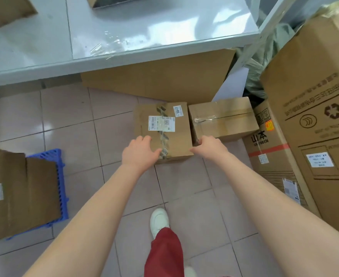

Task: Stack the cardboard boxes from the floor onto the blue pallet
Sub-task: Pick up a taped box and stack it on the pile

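A labelled cardboard box (181, 134) with torn tape sits on the tiled floor in front of me. My left hand (139, 152) clasps its near left corner, thumb on top. My right hand (210, 146) grips its near right edge, with the fingers in the gap beside a second taped cardboard box (223, 119) that touches it on the right. The blue pallet (61, 188) lies at the left edge and carries two brown boxes (18, 192) that hide most of it.
A grey table (124, 37) stands just behind the boxes, with a big cardboard box (158, 76) under it. Tall cartons (314, 116) and a red-striped carton (268, 156) wall off the right. My white shoe (159, 220) stands on open tiles between pallet and boxes.
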